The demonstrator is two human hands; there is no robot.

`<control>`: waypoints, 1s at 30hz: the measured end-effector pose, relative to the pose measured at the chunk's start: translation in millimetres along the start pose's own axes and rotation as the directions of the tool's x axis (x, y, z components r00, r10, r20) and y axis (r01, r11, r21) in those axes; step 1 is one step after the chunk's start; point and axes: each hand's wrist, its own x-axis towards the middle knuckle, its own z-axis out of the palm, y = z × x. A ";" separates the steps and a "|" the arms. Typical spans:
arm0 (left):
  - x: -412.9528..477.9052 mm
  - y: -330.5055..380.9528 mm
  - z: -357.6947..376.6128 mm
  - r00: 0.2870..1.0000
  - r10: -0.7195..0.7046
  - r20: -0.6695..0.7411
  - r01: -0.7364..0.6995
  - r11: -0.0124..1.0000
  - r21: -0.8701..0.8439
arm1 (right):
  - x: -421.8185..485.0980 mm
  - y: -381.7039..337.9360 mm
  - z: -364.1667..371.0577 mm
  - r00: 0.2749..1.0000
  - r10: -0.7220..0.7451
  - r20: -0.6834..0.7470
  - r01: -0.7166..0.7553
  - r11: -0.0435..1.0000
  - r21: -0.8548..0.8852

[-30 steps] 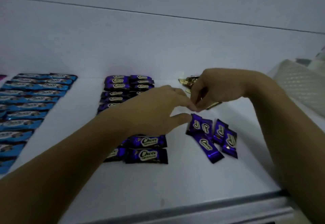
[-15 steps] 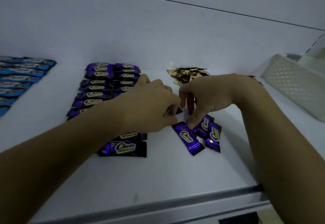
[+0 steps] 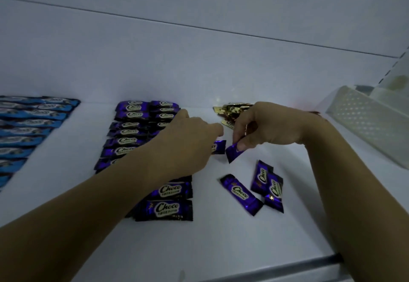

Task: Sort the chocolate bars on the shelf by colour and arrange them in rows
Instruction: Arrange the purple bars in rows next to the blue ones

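Here, our right hand (image 3: 272, 126) pinching a purple bar (image 3: 234, 153) mid-shelf, our left hand (image 3: 188, 142) fingers curled over another bar (image 3: 218, 147), grip unclear.

Glossy foil purple bars (image 3: 241, 194); matt white shelf (image 3: 221, 244).

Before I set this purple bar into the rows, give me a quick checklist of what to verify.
1. Right hand grips a purple bar: ok.
2. Left hand holds the second bar: cannot tell, mostly hidden.
3. Purple rows tidy: ok where visible.
4. Free slot in the rows: cannot tell, left arm covers it.
5. Loose purple bars all sorted: not ok, three remain.
6. Gold pile arranged: not ok.
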 end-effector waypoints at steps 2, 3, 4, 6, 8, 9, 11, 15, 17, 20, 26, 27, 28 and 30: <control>-1.5 -10.4 -2.3 0.998 -0.068 0.010 0.069 0.973 -0.219 | 2.1 1.8 2.8 1.000 -0.023 -0.016 0.024 0.999 0.044; -2.9 -16.5 -3.8 0.993 -0.119 0.022 0.119 0.926 -0.358 | 3.4 3.1 3.6 0.998 -0.041 -0.045 0.044 0.997 0.067; -5.0 -22.9 -5.0 0.984 -0.172 0.038 0.169 0.858 -0.486 | 4.8 3.5 4.0 0.994 -0.061 -0.092 0.069 0.994 0.085; -9.5 -35.5 -5.4 0.964 -0.260 0.057 0.232 0.714 -0.661 | 6.8 1.8 4.0 0.974 -0.096 -0.204 0.125 0.983 0.132; -14.7 -45.9 -7.5 0.941 -0.329 0.074 0.262 0.574 -0.776 | 7.0 -1.9 4.5 0.951 -0.122 -0.285 0.194 0.952 0.237; -17.1 -50.0 -9.0 0.931 -0.356 0.081 0.266 0.509 -0.819 | 6.2 -3.9 5.5 0.938 -0.129 -0.321 0.225 0.933 0.282; -19.7 -56.2 -11.6 0.914 -0.398 0.077 0.252 0.409 -0.877 | 4.6 -8.6 6.3 0.913 -0.136 -0.384 0.280 0.895 0.347; -20.4 -59.8 -14.5 0.895 -0.439 0.073 0.225 0.306 -0.925 | 8.5 -16.7 12.9 0.908 -0.143 -0.394 0.323 0.838 0.440; -21.6 -58.4 -15.8 0.894 -0.442 0.074 0.219 0.287 -0.933 | 14.7 -18.8 20.0 0.901 -0.138 -0.411 0.336 0.822 0.460; -23.8 -56.8 -16.9 0.896 -0.434 0.091 0.201 0.214 -0.956 | 20.7 -20.2 28.0 0.897 -0.109 -0.428 0.345 0.779 0.524; -25.9 -62.9 -17.3 0.890 -0.451 0.070 0.199 0.245 -0.949 | 24.5 -21.9 30.1 0.912 -0.112 -0.396 0.363 0.671 0.647; -26.6 -64.3 -18.1 0.889 -0.452 0.067 0.206 0.266 -0.942 | 25.4 -21.9 31.0 0.913 -0.115 -0.391 0.360 0.677 0.642; -27.6 -65.1 -19.4 0.891 -0.449 0.068 0.214 0.282 -0.935 | 25.9 -22.3 32.4 0.914 -0.110 -0.390 0.356 0.680 0.641; -29.3 -66.4 -22.0 0.898 -0.436 0.069 0.217 0.300 -0.929 | 26.8 -23.7 34.8 0.914 -0.085 -0.398 0.346 0.675 0.651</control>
